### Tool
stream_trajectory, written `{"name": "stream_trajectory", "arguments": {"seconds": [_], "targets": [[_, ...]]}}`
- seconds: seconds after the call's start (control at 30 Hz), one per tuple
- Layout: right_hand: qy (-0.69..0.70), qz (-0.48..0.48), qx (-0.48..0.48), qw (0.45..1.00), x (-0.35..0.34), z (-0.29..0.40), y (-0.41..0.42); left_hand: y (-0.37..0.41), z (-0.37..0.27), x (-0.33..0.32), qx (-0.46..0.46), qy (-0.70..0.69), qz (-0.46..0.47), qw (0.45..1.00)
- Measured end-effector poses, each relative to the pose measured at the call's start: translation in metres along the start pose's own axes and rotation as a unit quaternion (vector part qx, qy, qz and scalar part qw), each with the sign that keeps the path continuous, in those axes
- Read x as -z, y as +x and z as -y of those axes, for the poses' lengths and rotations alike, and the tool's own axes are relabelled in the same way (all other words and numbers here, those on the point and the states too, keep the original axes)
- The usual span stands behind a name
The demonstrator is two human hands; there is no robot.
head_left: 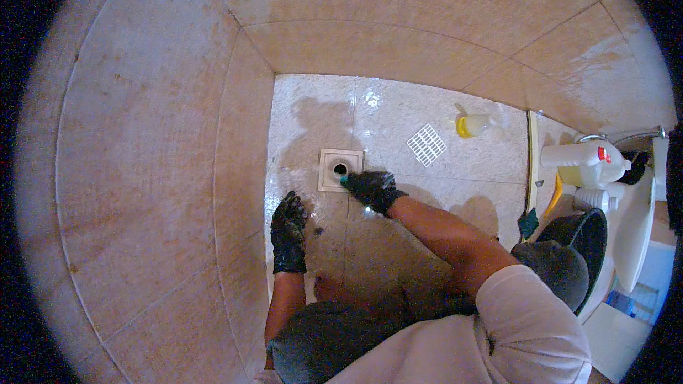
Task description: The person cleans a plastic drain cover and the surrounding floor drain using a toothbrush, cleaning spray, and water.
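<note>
My right hand (373, 189), in a black glove, reaches to the square floor drain (325, 170) and grips a small green scouring pad (344, 181) at the lower right edge of its round hole. My left hand (289, 232), in a matching wet glove, rests on the tiled floor below and left of the drain, with nothing seen in it. A white slotted drain grate (426, 145) lies loose on the floor to the right of the drain. Farther right, a clear bottle (474, 125) with a yellow part lies on its side.
Tiled walls (240, 117) rise at the left and top. A raised threshold (532, 165) runs along the right. Beyond it stand a white plastic jug (587, 162), a black bucket (593, 240) and a toilet (635, 234). A dark green pad (528, 223) lies at the threshold.
</note>
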State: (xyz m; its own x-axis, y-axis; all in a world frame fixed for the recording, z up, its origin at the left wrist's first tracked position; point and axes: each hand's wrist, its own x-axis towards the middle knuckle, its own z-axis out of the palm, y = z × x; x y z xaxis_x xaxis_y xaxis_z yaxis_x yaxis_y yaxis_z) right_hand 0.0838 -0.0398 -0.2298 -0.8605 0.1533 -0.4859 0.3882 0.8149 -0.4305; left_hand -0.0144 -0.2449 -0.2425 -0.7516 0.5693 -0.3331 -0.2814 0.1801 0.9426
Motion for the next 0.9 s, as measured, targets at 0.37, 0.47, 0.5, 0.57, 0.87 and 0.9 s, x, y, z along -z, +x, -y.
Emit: {"name": "stream_trajectory", "arguments": {"seconds": [0.37, 0.47, 0.5, 0.57, 0.87, 0.9], "targets": [[0.010, -0.042, -0.003, 0.999, -0.005, -0.001, -0.008, 0.002, 0.010, 0.010, -0.015, 0.048, 0.003, 0.999], [0.015, -0.142, -0.073, 0.987, 0.010, -0.023, -0.003, 0.003, -0.002, -0.006, 0.022, -0.042, 0.002, 0.999], [0.011, -0.111, -0.059, 0.992, 0.005, -0.021, -0.004, 0.003, -0.003, -0.006, 0.025, -0.059, -0.003, 0.998], [0.003, -0.050, -0.030, 0.998, -0.006, -0.016, -0.009, 0.001, -0.004, -0.005, -0.017, 0.029, 0.002, 0.999], [-0.010, -0.161, -0.100, 0.982, -0.008, -0.036, -0.005, -0.001, -0.006, -0.003, 0.002, -0.034, -0.010, 0.999], [-0.005, -0.169, -0.096, 0.981, -0.008, -0.036, -0.005, -0.001, -0.006, -0.004, -0.001, -0.020, -0.007, 1.000]]}}
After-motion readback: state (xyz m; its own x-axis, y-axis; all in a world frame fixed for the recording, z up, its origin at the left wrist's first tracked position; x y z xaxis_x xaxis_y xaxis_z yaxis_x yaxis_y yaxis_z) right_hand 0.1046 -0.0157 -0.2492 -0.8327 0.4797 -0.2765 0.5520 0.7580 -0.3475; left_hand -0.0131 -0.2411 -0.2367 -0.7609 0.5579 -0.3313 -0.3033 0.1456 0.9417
